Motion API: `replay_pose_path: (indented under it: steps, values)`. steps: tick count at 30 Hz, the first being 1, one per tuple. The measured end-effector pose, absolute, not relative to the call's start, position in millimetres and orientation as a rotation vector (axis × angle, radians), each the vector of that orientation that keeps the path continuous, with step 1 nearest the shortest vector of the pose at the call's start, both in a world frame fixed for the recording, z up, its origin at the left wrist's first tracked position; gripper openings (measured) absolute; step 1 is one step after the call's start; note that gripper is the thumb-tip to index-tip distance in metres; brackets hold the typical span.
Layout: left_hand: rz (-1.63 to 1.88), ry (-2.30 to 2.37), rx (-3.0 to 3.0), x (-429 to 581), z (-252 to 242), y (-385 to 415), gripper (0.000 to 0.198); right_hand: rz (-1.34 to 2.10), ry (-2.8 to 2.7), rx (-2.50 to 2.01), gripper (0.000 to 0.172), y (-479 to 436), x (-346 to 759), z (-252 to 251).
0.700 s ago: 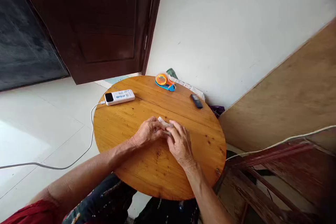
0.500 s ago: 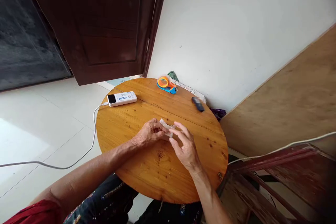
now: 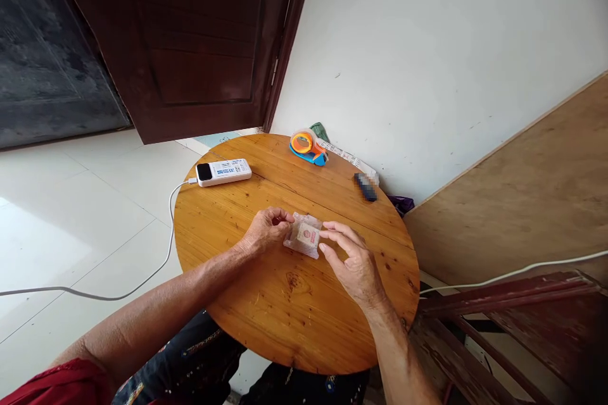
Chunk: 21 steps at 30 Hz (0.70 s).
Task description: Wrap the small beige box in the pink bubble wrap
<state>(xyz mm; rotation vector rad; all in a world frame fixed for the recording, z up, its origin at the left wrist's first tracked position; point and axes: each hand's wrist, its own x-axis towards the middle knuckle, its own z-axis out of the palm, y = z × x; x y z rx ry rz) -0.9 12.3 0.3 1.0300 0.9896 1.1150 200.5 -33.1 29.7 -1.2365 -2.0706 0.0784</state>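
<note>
A small pale square piece with red print (image 3: 308, 235) lies near the middle of the round wooden table. Beneath and around it spreads a crinkled, translucent plastic wrapper (image 3: 311, 254), laid open. My left hand (image 3: 266, 230) is at the wrapper's left edge, thumb and forefinger pinched together on it. To the right of the square piece, my right hand (image 3: 355, 266) is open, fingers apart and bent. Its fingertips come close to the wrapper's right edge; whether they touch it I cannot tell.
The round wooden table (image 3: 294, 323) carries a white device (image 3: 230, 172) with a cable at the back left. An orange and blue tape dispenser (image 3: 308, 147) stands at the back. A dark blurred object (image 3: 365, 187) lies at the right, near the wall.
The wrapper, earlier mostly covered by my hands, now lies spread with the printed square showing. My hands have moved apart, the right one to the right. The camera view has shifted slightly.
</note>
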Motion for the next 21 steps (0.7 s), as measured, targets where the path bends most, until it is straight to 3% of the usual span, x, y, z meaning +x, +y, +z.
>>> replay_pose_path:
  steps: [5, 8, 13, 21]
  values:
    - [1.091, 1.064, 1.19, -2.4, -6.9, 10.4, 0.014, 0.043, -2.117, -1.294, 0.02, -28.4, 197.4, 43.0]
    - [1.049, 1.158, 1.349, -2.9, -6.5, 9.1, 0.016, 0.204, -1.992, -1.416, 0.019, -16.7, 205.3, 41.3]
    - [0.97, 1.25, 1.655, -1.8, -3.8, 4.1, 0.043, 0.541, -1.886, -1.593, 0.031, 14.8, 211.0, 27.3]
    - [0.915, 1.2, 1.847, -0.1, -1.1, -1.2, 0.069, 0.901, -1.532, -1.454, 0.026, 32.5, 187.8, 10.0]
